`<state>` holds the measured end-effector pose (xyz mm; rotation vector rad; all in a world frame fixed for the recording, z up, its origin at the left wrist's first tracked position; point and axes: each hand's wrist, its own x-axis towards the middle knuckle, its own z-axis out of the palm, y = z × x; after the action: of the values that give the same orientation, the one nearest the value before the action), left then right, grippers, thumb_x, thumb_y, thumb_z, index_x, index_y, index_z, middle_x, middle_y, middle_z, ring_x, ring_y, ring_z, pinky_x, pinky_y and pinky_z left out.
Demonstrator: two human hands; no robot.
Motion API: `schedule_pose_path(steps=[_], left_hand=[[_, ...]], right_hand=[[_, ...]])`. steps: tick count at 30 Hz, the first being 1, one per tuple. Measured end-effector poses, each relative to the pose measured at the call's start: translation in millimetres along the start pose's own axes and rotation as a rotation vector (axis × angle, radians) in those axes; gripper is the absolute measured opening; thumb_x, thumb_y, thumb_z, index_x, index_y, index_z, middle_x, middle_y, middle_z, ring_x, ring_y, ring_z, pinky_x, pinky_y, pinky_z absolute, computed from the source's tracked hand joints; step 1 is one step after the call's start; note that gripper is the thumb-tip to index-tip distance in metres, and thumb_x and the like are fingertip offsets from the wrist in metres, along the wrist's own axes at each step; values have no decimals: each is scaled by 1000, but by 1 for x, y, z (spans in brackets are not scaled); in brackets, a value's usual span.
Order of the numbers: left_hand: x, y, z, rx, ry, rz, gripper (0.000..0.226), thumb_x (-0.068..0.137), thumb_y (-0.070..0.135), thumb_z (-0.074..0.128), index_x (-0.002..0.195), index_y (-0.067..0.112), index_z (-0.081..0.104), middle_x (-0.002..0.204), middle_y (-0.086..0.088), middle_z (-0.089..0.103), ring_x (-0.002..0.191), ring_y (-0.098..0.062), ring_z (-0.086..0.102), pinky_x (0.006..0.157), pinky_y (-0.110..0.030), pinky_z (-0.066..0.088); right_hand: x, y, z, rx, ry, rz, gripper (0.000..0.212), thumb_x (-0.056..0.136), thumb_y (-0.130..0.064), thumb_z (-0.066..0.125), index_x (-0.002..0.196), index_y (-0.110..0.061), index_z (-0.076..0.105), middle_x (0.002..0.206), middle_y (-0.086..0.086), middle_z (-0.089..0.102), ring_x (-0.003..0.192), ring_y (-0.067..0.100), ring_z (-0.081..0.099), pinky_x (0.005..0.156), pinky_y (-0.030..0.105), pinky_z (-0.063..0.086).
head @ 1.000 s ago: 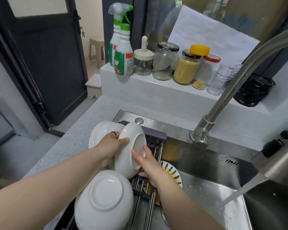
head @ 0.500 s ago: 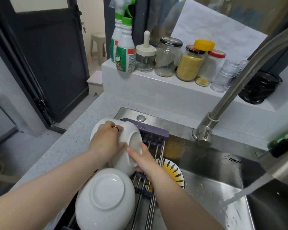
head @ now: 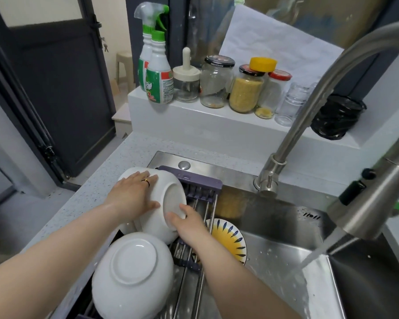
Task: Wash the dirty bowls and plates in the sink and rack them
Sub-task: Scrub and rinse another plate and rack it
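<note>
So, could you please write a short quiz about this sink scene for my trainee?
1. True or false: water runs from the curved steel tap.
2. Which hand rests on top of the tilted white ceramic bowl? A) left B) right C) neither
3. Where is the round yellow plate with dark petals?
Key: 1 true. 2 A, the left hand. 3 In the steel sink, partly under the purple-ended steel dish rack.

White bowls lie overturned on the rack, patterned plate below.
</note>
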<state>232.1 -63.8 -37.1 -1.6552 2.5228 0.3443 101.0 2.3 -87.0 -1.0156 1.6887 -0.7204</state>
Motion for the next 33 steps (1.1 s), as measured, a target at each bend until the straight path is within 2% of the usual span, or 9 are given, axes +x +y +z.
schedule_pose_path(steps=[4,7,12,15,17,20,25,29,33], left_hand=[[-18,8,-20,-219,36,-71,52,91,34,53,138,19,38,143,0,41,129,-20,40,102,-28,33],[-41,36,-36,-262,158,-39,39,93,30,50,131,22,47,135,1,51,123,-19,47,92,-25,35],[-65,114,-20,-441,224,213,28,91,22,53,119,20,59,122,3,60,113,-12,53,88,-16,33],[-72,149,36,-464,177,226,35,93,20,50,127,19,53,136,2,49,126,-11,44,99,-17,30],[-78,153,78,-393,131,134,48,94,23,47,140,17,36,151,-2,28,138,-14,27,108,-20,21],[-90,147,121,-323,46,-21,62,97,23,39,148,17,7,157,-3,3,144,-16,7,114,-25,11],[-89,141,139,-416,65,-48,66,95,14,41,148,21,4,155,1,15,142,-12,18,115,-26,16],[-87,138,146,-469,95,-91,70,95,7,40,147,33,1,154,12,16,136,-11,32,108,-27,33],[-85,136,151,-428,105,-108,75,95,5,38,145,38,-6,155,15,7,128,-10,43,97,-22,41]], right_hand=[[-35,16,-28,13,-32,-9,35,95,-24,49,127,-11,53,114,0,61,99,10,55,88,20,40],[-59,43,-54,67,-96,20,24,96,-17,47,111,-4,61,80,-7,59,70,2,55,68,13,47],[-93,91,-92,94,-128,89,18,97,-14,45,90,-8,61,74,-2,61,57,0,59,57,11,50],[-105,124,-106,97,-86,172,22,96,-11,45,78,-14,58,70,1,60,46,-1,57,49,11,45],[-104,147,-105,63,-28,237,22,94,-9,46,78,-13,60,74,4,61,52,3,58,53,14,45],[-95,180,-95,-158,-15,253,24,93,-16,50,114,-12,62,111,7,64,89,15,58,79,23,46],[-59,193,-68,-325,-59,301,44,95,-26,47,134,-8,41,129,12,53,104,21,53,81,24,42],[-16,190,-44,-84,90,455,35,97,-26,41,123,-5,51,116,15,57,91,24,48,73,25,36],[12,198,-35,125,228,634,39,98,-31,39,107,1,59,96,16,61,90,30,58,83,38,52]])
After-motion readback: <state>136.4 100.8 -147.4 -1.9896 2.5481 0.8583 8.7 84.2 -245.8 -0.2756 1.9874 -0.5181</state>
